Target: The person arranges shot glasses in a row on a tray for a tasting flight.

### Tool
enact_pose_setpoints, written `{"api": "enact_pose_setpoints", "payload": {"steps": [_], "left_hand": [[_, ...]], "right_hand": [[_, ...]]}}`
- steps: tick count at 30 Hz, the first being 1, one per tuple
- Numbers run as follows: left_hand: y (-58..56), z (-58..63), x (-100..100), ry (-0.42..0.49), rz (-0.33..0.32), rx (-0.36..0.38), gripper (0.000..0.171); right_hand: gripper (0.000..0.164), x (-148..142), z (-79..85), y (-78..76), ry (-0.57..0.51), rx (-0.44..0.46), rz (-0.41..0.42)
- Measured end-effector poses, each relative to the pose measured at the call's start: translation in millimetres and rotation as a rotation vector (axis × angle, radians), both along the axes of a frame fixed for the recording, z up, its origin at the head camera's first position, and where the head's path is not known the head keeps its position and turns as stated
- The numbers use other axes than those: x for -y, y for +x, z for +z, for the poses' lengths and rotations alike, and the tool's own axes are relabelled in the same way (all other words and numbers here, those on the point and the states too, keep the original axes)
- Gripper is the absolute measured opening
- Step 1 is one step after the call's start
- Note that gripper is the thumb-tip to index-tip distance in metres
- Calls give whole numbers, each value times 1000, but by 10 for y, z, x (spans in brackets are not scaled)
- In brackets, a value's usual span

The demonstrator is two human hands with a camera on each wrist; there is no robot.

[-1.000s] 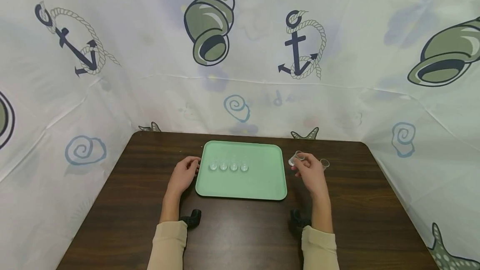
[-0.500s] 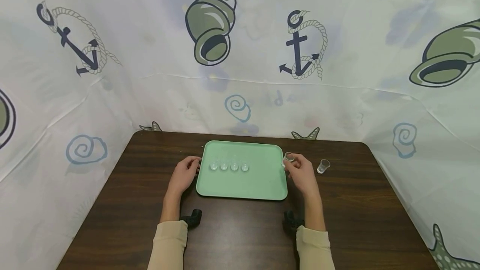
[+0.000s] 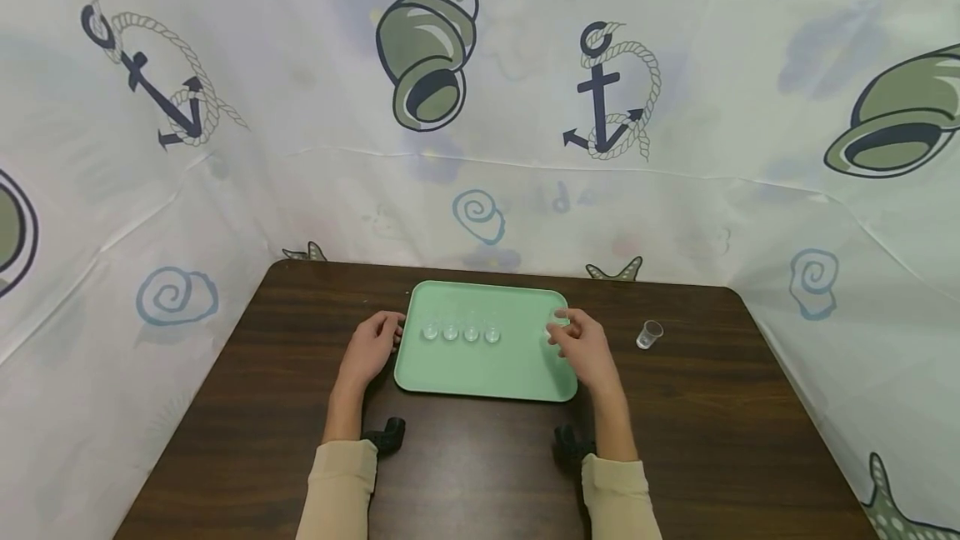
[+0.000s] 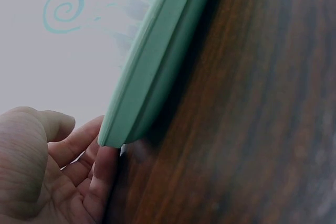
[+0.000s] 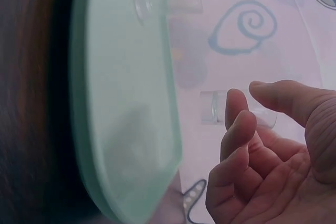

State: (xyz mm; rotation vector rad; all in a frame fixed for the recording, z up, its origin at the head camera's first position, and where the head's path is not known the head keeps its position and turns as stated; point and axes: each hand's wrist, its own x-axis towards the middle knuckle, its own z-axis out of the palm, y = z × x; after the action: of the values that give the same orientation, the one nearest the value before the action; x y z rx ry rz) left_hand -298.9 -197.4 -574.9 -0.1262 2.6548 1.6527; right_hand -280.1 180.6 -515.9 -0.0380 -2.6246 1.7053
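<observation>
My right hand [image 3: 588,350] hovers over the right side of a green tray [image 3: 517,375]. In the right wrist view its thumb and fingers pinch a small clear cup [image 5: 211,107], held above the tray surface and partly hidden by the fingers. Several similar clear cups [image 3: 471,333] stand in a row across the tray's left and middle part. Beside the tray's left edge rests my left hand [image 3: 369,348]; in the left wrist view its loosely bent fingers [image 4: 79,140] touch the tray's rim, with the thumb apart from it.
Another clear cup [image 3: 648,335] stands on the dark wooden table [image 3: 712,407], right of the tray. A white cloth [image 3: 525,215] printed with shells and anchors hangs behind and around the table. Each wrist carries a black camera mount [image 3: 388,435].
My right hand has moved left with its cup, from the table right of the tray to over the tray. The cup left behind is now fully visible. My left hand stays in place.
</observation>
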Motion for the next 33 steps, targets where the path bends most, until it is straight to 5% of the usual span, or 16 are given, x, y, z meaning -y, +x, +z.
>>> {"api": "enact_pose_setpoints", "payload": {"steps": [33], "left_hand": [[2,3,5,-1,-9,-19,44]], "right_hand": [[43,465,-147,-22,69,57,120]]}}
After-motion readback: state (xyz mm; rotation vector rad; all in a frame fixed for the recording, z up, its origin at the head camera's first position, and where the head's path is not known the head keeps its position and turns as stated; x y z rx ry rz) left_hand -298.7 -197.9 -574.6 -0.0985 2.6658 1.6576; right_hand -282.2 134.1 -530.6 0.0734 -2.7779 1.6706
